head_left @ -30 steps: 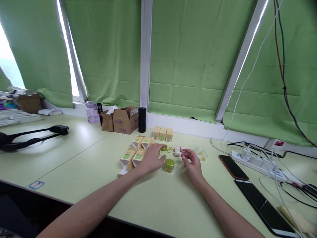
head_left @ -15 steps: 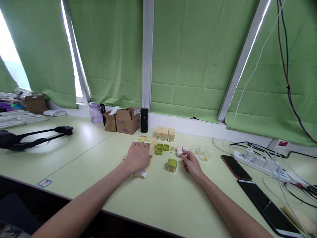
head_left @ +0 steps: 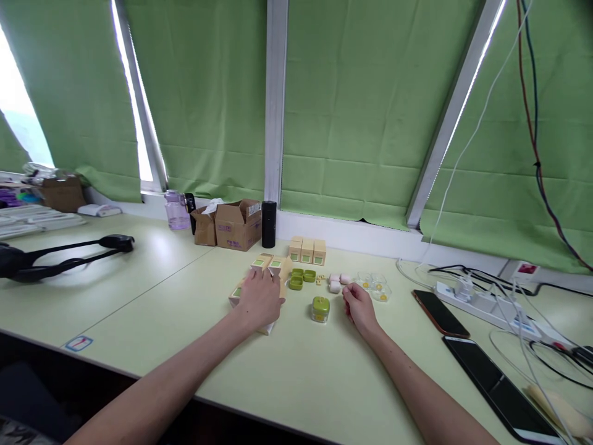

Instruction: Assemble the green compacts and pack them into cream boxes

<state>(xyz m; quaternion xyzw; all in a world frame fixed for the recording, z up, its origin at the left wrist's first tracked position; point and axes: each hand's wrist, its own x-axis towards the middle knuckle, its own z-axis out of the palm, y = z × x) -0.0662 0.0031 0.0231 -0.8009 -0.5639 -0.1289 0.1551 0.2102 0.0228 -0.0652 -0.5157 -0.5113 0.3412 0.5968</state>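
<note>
My left hand (head_left: pixel 259 300) lies palm down over several flat card boxes (head_left: pixel 238 290), its fingers spread and touching them; its palm hides part of the stack. My right hand (head_left: pixel 360 309) rests on the table with its fingers curled in and nothing visible in them. Just beyond its fingertips are several pale pink rolls (head_left: pixel 334 287). Between my hands stands a small clear container with a green lid (head_left: pixel 320 309). Farther back are green open trays (head_left: pixel 296 282), tiny yellow pieces (head_left: pixel 319 280) and clear cups with yellow spots (head_left: pixel 380 290).
Three small upright card boxes (head_left: pixel 307 251) stand at the back, near a black cylinder (head_left: pixel 269 224) and an open cardboard carton (head_left: pixel 238 225). To the right lie a phone (head_left: pixel 441 313), a larger dark device (head_left: pixel 495 383) and a power strip (head_left: pixel 486 311) with cables.
My left hand's fingers have spread and settled lower over the card boxes. My right hand's fingertips have drawn slightly back from the pink rolls.
</note>
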